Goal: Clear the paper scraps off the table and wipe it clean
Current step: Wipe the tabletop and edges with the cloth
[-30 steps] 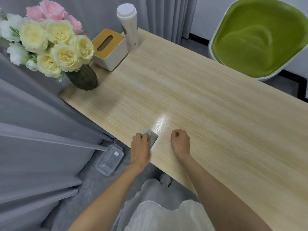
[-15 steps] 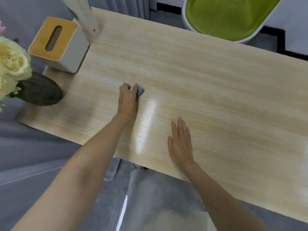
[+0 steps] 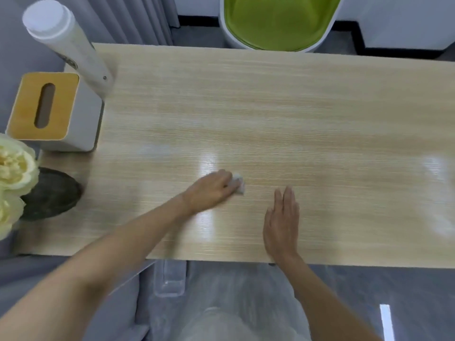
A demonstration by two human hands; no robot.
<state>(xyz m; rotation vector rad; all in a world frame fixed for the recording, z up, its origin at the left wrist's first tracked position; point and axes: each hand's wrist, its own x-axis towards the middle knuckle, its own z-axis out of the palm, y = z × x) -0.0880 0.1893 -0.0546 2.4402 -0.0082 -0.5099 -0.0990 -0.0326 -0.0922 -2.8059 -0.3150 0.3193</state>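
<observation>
A light wooden table (image 3: 307,119) fills the view. My left hand (image 3: 211,189) presses a small grey-white cloth (image 3: 239,183) onto the tabletop near the middle of the front half; only the cloth's right edge shows past my fingers. My right hand (image 3: 282,223) lies flat on the table with straight fingers, a little to the right of the cloth and close to the front edge. No paper scraps show on the tabletop.
At the left end stand a white tissue box with a wooden lid (image 3: 51,112), a tall white lidded cup (image 3: 66,45) and a dark vase (image 3: 50,193) of pale flowers (image 3: 12,183). A green chair (image 3: 280,20) is behind the table. A clear plastic bin (image 3: 170,279) sits on the floor below the front edge.
My left hand slid the cloth from the front edge out across the table, then to the right. My right hand went from a fist to lying flat. The view shifted right.
</observation>
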